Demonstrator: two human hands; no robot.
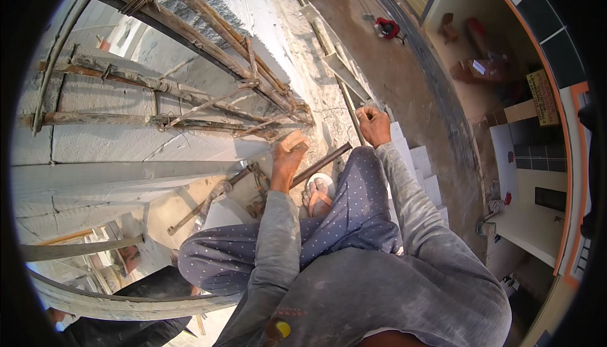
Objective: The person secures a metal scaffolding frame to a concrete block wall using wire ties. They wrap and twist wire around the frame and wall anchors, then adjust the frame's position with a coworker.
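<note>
My left hand point(289, 159) is closed, fingers bent and pressed together, just below the end of a frame of rust-brown bars point(269, 87) bound with wire. Whatever its fingers hold, if anything, is too small to make out. My right hand point(374, 124) is closed as well, in a pinch, beside the long edge of a narrow board point(348, 75). I cannot see what sits in its fingers. Between the hands lies a rough, dusty ledge point(325, 119). A dark brown bar point(320, 165) slants up from near my left wrist toward my right knee.
My sandalled foot point(317, 196) rests below the hands. White blocks point(425, 170) line the right side. A pale block wall point(101, 144) and crossing poles point(126, 118) fill the left. Far below on the right, a person in red point(387, 29) is on the brown ground point(404, 81).
</note>
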